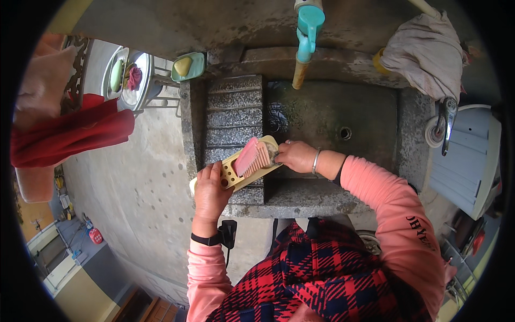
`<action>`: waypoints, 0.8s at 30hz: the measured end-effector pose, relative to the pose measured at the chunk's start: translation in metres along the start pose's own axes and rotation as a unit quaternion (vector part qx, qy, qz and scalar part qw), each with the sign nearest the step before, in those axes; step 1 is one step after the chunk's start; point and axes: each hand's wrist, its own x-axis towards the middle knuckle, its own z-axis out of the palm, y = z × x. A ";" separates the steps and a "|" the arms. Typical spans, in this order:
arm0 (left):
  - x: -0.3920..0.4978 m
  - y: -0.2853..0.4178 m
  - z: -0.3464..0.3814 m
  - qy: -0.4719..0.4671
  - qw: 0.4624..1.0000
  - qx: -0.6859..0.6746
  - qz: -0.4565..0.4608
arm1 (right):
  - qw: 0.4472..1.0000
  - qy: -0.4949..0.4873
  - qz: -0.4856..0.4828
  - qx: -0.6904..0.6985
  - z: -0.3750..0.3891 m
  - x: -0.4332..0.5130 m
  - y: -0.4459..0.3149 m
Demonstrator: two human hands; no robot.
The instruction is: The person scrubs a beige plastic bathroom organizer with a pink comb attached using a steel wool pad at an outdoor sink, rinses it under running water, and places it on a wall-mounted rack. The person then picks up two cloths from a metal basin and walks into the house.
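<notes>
A cream plastic holder (246, 183) with round holes is tilted over the ridged stone washboard (234, 119) of a concrete sink. My left hand (211, 186) grips its left end. Standing in the holder are a pink comb (247, 156) and a peach wide-toothed comb (263, 155). At its right end is a round, greyish opening (272, 149). The fingers of my right hand (297, 156) are at this opening, drawn together against a small grey thing. Whether they hold that thing or only the rim is hidden.
The sink basin (322, 116) is wet, with a drain hole (345, 133). A turquoise tap (310, 32) hangs above it. Yellow soap (182, 67) lies in a green dish (197, 66) on the back left corner. A cloth (426, 52) hangs at right, beside a grey washing machine (458, 157).
</notes>
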 end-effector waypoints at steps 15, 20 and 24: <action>-0.008 0.003 0.006 0.009 0.999 0.018 -0.032 | 0.994 0.062 0.046 -0.075 0.005 0.008 -0.010; -0.004 0.010 0.002 -0.047 0.996 0.060 -0.050 | 0.975 0.121 0.131 -0.136 0.000 0.037 -0.015; -0.003 0.009 0.005 -0.046 0.997 0.021 -0.056 | 0.973 0.099 0.147 -0.147 0.010 0.072 -0.031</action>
